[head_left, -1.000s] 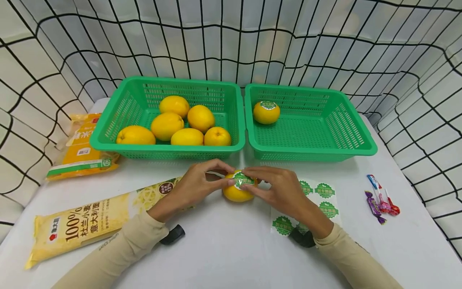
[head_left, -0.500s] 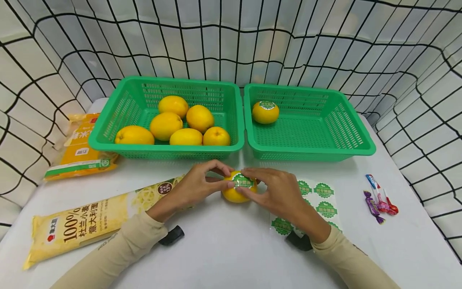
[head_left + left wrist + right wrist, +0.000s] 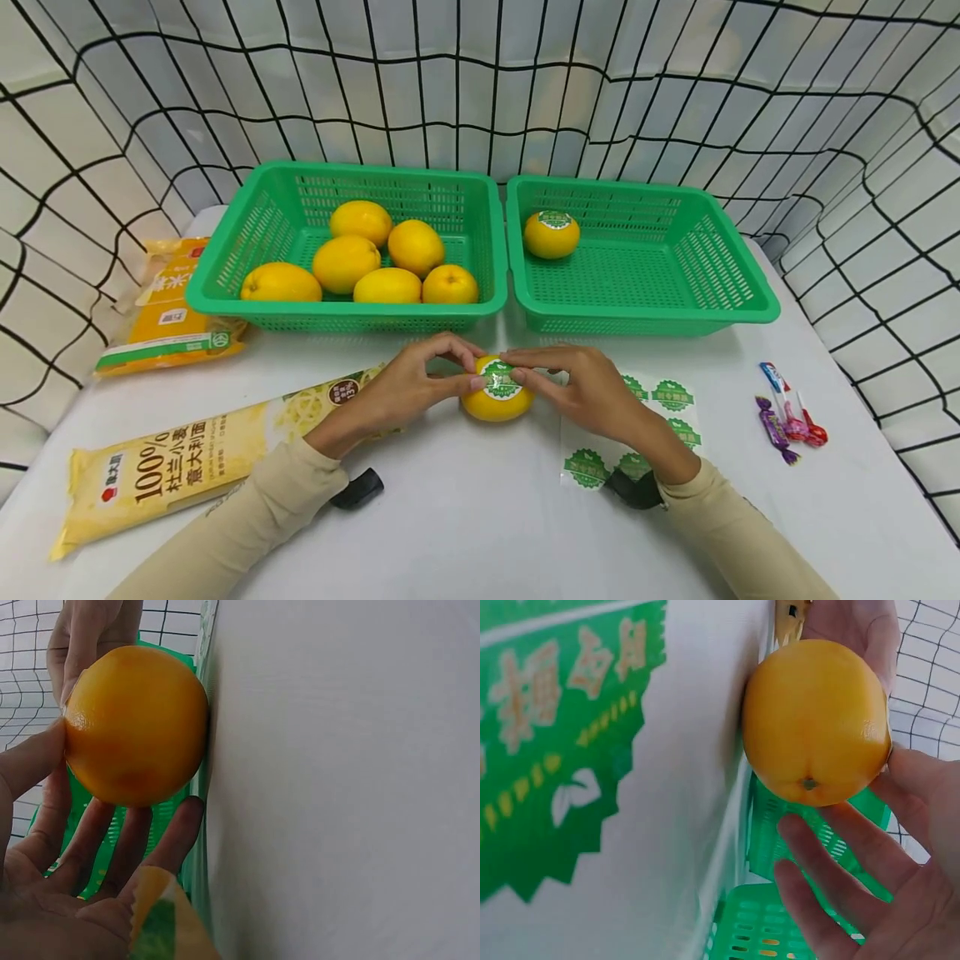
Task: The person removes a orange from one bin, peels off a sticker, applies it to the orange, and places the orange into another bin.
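Note:
An orange [image 3: 497,408] rests on the white table between the two hands, bearing a round green-and-white sticker [image 3: 500,380] on its top. My left hand [image 3: 408,379] holds the fruit's left side, the thumb by the sticker's edge and a fingertip behind. From the right, my right hand [image 3: 596,392] touches the sticker's edge with its thumb, its forefinger at the far side of the orange. Both wrist views show the orange [image 3: 135,727] from the side, its stem end [image 3: 808,783] visible in the right one. A sheet of green stickers [image 3: 587,468] lies partly under the right forearm.
Behind the hands, a left green basket [image 3: 345,310] holds several oranges; a right one [image 3: 637,318] holds one stickered orange [image 3: 552,237]. A spaghetti packet [image 3: 172,458] and an orange-yellow bag [image 3: 161,325] lie leftward. Wrapped sweets [image 3: 787,417] are at right. Black netting surrounds the table.
The right thumb has slid right, from the middle of the sticker to its edge, uncovering more of the sticker. The left hand and the orange have hardly moved.

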Tool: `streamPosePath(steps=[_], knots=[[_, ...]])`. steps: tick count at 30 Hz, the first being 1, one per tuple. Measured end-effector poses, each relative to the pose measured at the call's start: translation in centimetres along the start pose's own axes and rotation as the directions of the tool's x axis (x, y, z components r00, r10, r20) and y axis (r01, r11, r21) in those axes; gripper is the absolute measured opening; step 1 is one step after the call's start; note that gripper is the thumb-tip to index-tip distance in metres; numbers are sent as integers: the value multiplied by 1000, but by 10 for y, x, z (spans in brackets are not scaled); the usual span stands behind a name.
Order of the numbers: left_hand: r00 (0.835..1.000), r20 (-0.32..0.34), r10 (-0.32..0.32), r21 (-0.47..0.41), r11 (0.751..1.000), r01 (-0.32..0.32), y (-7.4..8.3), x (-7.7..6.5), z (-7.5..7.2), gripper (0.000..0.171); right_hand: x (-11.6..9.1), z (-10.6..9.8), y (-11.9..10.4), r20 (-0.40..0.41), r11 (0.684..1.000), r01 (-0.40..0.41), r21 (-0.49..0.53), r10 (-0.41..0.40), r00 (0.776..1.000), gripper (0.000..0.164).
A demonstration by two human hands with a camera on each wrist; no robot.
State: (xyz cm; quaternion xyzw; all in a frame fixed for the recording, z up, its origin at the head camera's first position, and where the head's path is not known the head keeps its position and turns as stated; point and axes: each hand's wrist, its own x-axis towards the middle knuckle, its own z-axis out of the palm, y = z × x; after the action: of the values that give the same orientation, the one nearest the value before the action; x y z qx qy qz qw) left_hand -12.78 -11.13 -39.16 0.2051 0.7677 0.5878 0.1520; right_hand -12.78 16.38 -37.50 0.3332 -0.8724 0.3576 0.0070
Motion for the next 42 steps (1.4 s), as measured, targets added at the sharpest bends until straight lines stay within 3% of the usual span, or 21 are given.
streamPosePath(steps=[3,6,10,15,19,27,34,37,42], knots=[[1000,2,-1,6,1000,1,0,0,-1,17,1,0,1,12,998,-18,65,17,1000,30],[1000,-3,-12,8,1000,12,0,0,-1,17,1,3,-1,-59,998,16,68,-12,998,26],[1000,-6,-19,8,1000,19,0,0,-1,16,0,8,-7,-166,998,56,34,-49,985,18],[1000,0,-10,-6,1000,10,0,1,-1,15,0,9,-8,-199,988,125,-93,-141,970,19],[1000,-4,-2,-4,1000,2,0,2,-1,14,0,9,-8,-202,949,201,-243,-253,946,26],[1000,-3,3,1,1000,-3,-2,-1,0,15,0,14,-5,-157,939,195,-283,-245,957,33],[1000,17,0,-17,1000,0,-5,1,0,16,-2,14,-5,-142,863,298,-407,-382,913,33],[1000,18,-5,-25,1000,5,-6,0,0,15,-3,15,-5,-136,877,288,-384,-362,922,34],[1000,16,10,-20,1000,-10,-5,-1,1,13,-2,17,-7,-88,937,173,-304,-208,974,50]])
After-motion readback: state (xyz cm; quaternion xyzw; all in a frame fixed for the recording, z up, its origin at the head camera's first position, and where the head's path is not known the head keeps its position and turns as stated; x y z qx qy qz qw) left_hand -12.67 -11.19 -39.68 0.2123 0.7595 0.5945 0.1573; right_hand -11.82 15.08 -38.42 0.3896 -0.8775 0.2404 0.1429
